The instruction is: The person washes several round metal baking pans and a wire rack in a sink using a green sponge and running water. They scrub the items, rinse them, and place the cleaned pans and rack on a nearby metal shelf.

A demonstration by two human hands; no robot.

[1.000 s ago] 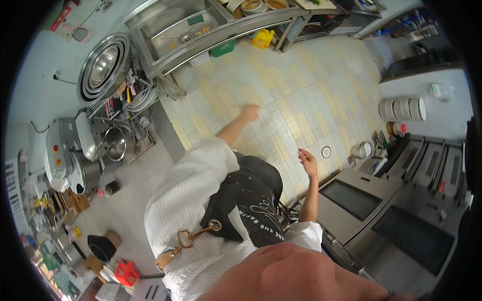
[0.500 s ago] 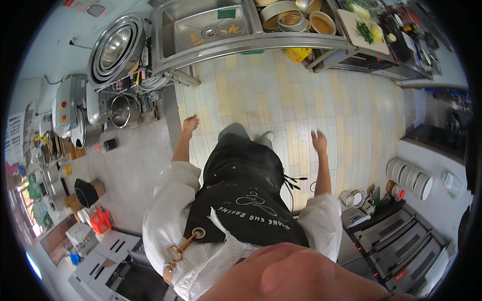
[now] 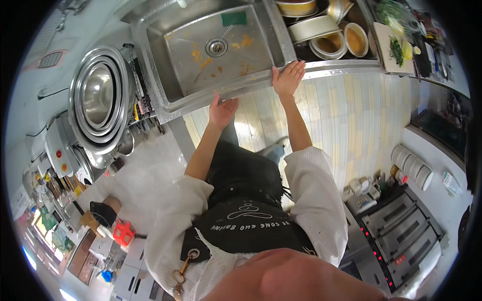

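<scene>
In front of me is a stainless steel sink (image 3: 175, 60) with orange-brown food scraps (image 3: 206, 62) scattered round its drain (image 3: 216, 47). A green scouring pad (image 3: 234, 18) lies on the basin's far side. My left hand (image 3: 224, 112) is just short of the sink's near rim, fingers extended and holding nothing. Over the front edge, by the sink's right corner, my right hand (image 3: 289, 79) is stretched flat with its fingers apart, also holding nothing. Whether its palm touches the metal I cannot tell.
Right of the sink, a second basin holds several round baking tins (image 3: 314, 29). Farther right, chopped greens (image 3: 396, 50) lie on a cutting board (image 3: 385, 37). Nested steel bowls (image 3: 98, 95) stand at the left. Deck ovens (image 3: 401, 236) are at the lower right, a red stool (image 3: 123, 233) at the lower left.
I have come closer to the sink, which now appears larger. Both hands have moved forward and inward from my sides to its front edge. The scraps and pad stay in the basin.
</scene>
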